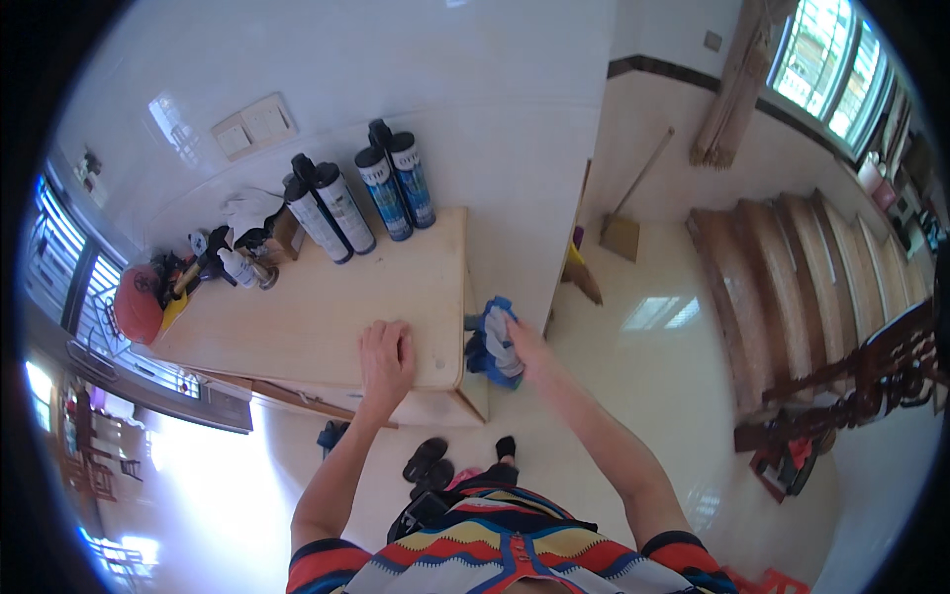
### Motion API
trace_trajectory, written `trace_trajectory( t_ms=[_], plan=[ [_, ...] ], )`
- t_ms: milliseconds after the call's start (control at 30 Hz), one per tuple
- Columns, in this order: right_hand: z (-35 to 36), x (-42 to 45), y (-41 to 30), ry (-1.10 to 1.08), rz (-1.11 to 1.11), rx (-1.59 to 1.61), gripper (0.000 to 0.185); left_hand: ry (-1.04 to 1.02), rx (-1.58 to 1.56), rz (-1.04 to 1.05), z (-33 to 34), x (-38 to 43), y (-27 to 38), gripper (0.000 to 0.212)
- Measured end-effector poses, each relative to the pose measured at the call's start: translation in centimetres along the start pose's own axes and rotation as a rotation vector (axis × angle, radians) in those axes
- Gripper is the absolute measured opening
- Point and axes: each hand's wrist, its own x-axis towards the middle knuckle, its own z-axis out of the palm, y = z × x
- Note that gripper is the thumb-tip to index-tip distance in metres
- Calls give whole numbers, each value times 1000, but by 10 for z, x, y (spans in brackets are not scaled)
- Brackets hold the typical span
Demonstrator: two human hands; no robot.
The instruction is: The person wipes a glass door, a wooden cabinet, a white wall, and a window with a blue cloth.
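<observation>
My left hand (387, 361) rests on the pale wooden cabinet top (312, 312) near its front edge, fingers curled; whether anything is under them cannot be seen. Past the cabinet's right end, my right hand (525, 345) grips a grey cloth (499, 341), with blue material (499, 377) around it. Toward the wall stand two pairs of cartridges with black caps, one pair blue (397, 189) and one mostly white (330, 211). Left of them are a small white bottle (236, 267), a cardboard box (286, 236), a white cloth (252, 211) and a red helmet (138, 304).
A tiled wall with light switches (254, 126) rises behind the cabinet. To the right are a long-handled dustpan (620, 236), a curved staircase (787, 289) and a dark wooden banister (846, 393). Dark shoes (428, 466) lie on the floor below the cabinet.
</observation>
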Motion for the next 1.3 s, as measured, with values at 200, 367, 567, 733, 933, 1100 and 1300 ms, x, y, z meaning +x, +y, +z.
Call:
trace_trajectory(
  t_ms=[200, 367, 567, 733, 933, 1100, 1300],
  plan=[
    [60, -39, -196, 188, -977, -697, 28, -88, -248, -80, -4, 43, 5, 23],
    [84, -10, -306, 919, -1859, -1527, 44, 206, -283, 161, 16, 146, 34, 44],
    [74, 59, -288, 737, -1772, -1871, 42, 469, -209, 218, 36, 252, 50, 51],
    [44, 78, -311, -35, -2205, -2103, 35, 432, -142, 177, 63, 261, 53, 58],
    [134, 11, -430, 373, -2470, -2059, 46, 526, -73, 183, 58, 273, 50, 61],
    [229, -25, -514, 1043, -2678, -1510, 40, 530, 31, 128, 51, 294, 60, 80],
    [304, 11, -449, 498, -2429, -1697, 36, 538, 157, 157, 73, 298, 36, 98]
  ],
)
